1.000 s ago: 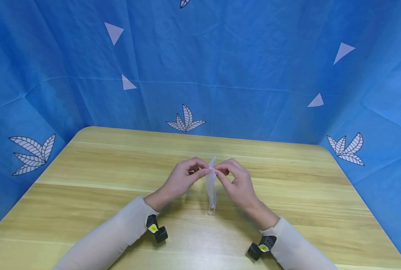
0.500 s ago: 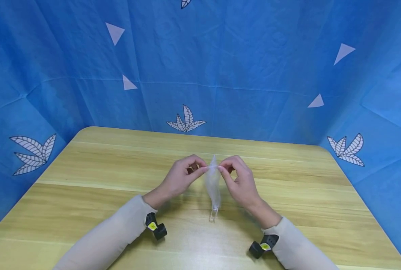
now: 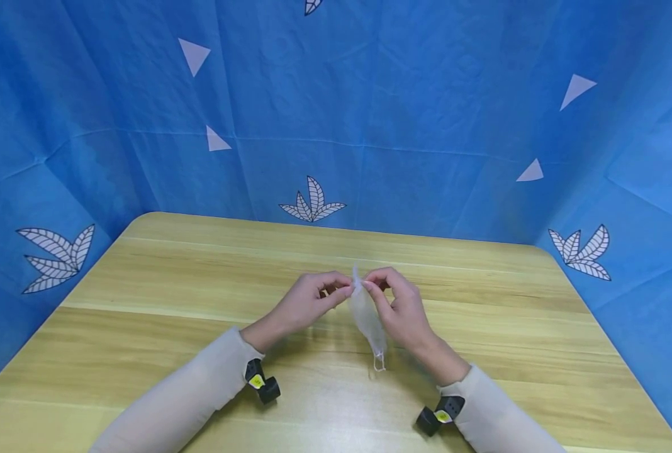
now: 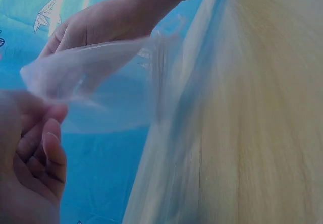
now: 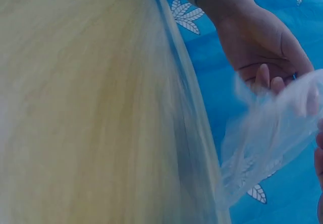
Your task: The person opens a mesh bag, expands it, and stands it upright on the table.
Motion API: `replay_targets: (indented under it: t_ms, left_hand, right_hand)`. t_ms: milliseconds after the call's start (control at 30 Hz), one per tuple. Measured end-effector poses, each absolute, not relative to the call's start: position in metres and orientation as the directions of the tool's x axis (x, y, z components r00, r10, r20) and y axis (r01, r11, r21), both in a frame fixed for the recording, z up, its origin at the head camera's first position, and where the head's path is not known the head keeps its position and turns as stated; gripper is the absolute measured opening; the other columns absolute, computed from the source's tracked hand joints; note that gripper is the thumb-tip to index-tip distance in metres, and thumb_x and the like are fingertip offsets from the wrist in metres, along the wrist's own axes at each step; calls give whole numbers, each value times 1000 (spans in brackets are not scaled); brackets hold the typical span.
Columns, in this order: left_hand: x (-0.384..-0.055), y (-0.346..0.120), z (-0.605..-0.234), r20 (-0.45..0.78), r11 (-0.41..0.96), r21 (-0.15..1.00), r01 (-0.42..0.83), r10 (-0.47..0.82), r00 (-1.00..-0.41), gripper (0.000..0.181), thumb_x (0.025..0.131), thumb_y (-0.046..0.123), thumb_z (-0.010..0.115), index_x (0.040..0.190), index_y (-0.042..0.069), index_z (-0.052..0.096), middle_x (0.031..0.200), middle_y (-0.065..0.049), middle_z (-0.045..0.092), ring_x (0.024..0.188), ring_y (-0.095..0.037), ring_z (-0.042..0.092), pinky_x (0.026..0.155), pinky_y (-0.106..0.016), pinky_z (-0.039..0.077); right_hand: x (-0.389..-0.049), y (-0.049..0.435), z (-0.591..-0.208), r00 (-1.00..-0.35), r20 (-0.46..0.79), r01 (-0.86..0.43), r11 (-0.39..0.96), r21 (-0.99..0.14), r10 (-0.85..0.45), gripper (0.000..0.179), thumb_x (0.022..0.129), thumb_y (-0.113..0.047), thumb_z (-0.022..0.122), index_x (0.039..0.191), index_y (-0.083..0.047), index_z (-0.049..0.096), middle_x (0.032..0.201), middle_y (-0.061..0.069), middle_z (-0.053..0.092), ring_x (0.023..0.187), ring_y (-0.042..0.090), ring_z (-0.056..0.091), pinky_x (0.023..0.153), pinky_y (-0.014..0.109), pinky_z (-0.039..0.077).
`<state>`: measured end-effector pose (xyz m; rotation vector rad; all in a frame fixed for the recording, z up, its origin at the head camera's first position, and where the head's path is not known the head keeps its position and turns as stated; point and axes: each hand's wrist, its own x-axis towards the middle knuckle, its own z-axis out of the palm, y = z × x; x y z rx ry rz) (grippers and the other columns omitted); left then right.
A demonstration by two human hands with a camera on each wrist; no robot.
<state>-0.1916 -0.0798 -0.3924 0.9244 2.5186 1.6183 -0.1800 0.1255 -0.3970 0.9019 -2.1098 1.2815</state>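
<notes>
Between both hands hangs a small translucent white drawstring pouch (image 3: 366, 318), thin and see-through, with thin cord loops (image 3: 379, 363) at its lower end. My left hand (image 3: 308, 299) pinches the upper end from the left with thumb and fingertips. From the right, my right hand (image 3: 399, 308) pinches the same end, close to the left fingertips. The left wrist view shows the pouch (image 4: 118, 95) spread wide between the hands, slightly puffed out. In the right wrist view, the right hand (image 5: 319, 153) is mostly cut off at the edge. Whether anything is inside cannot be told.
A light wooden table (image 3: 200, 264) with rounded far corners lies under the hands. Behind and beside it hangs a blue cloth (image 3: 426, 113) printed with white leaves and triangles. Each wrist carries a black strap camera (image 3: 268, 390).
The hands drew slightly apart, then came together again at the pouch's upper end. Its lower end with the cord loops swung to the right.
</notes>
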Motion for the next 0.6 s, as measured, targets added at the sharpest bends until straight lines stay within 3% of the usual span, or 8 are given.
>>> replay_targets:
  t_ms: [133,333,433,600]
  left_hand:
    - [-190,-80,-392,302,276,844,461,466,-832,18,99,20,60,108,11,72,84,-12,67,59,-12,48,51,-22,40]
    - [-191,-80,-392,334,287,834,472,420,-844,13,98,18,62,105,12,72,85,2,68,63,-13,50,54,-23,42]
    - [-191,-80,-393,356,273,831,484,407,-841,11,97,18,63,102,13,72,83,5,67,62,-13,50,53,-24,42]
    - [-190,-80,-393,384,246,836,490,376,-843,9,96,19,65,99,14,71,82,0,67,61,-13,50,53,-24,42]
  right_hand:
    - [-179,125,-397,-652,703,-754,338,-563,-285,12,91,6,65,99,-3,63,87,4,64,77,14,57,70,26,48]
    - [-180,125,-399,-663,693,-744,355,-567,-283,22,87,7,68,104,-7,68,91,2,65,82,15,58,74,30,49]
    - [-175,122,-393,-659,694,-747,356,-561,-290,23,84,11,69,100,-5,70,91,4,67,82,17,60,72,30,50]
    - [-162,116,-373,-643,715,-757,362,-543,-273,15,84,13,68,92,0,68,86,11,65,79,20,59,68,31,49]
